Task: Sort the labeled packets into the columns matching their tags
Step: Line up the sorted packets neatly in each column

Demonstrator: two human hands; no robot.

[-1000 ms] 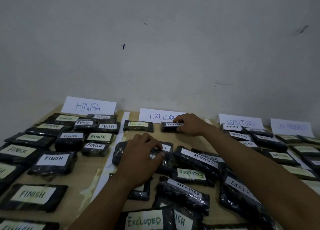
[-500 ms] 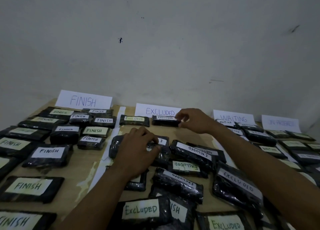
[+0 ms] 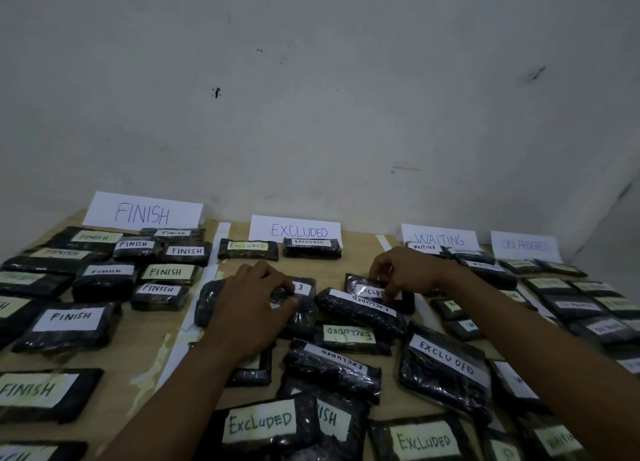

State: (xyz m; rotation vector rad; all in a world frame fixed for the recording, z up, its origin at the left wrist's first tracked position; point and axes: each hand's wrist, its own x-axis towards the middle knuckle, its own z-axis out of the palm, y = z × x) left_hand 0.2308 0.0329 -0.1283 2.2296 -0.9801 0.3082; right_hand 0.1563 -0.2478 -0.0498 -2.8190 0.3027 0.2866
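Black glossy wrap on everything, so probably slick under a light pinch. Pinching an EXCLUDED packet (image 3: pixel 372 291) with the right hand (image 3: pixel 407 273): fingers (image 3: pixel 379 269) hooked over its far edge, thumb on the near side, packet low on the desk (image 3: pixel 131 353) or barely tilted off it. Holding an E-tagged packet (image 3: pixel 299 289) with the left hand (image 3: pixel 249 304): fingers (image 3: pixel 280 283) curled over the crumpled wrap, thumb pressed in from the near side. Reads as mid-pick, bound for the row under the EXCLUDED card (image 3: pixel 299 231), well beyond both sets of fingers, next to two placed packets (image 3: pixel 311 247).

Possible trouble from here:

Gripped by one edge only, so could sag and slide out on the lift.

Seemingly overlapped, just nearer than the right fingers, by an upside-down packet (image 3: pixel 360 306); could drag or flip that neighbour if pulled straight up rather than slid clear first.

Reaching across WAITING packets (image 3: pixel 446 308), just right of the right fingers, with the right forearm (image 3: pixel 519 339) close above; could sweep some over the dividing line.

Easy to overlook a FINISH-tagged packet (image 3: pixel 334 419), much nearer than the left fingers and half buried in the EXCLUDED pile; would then sit in the wrong column.

Dim light plus inverted tags; could misread a label and misplace
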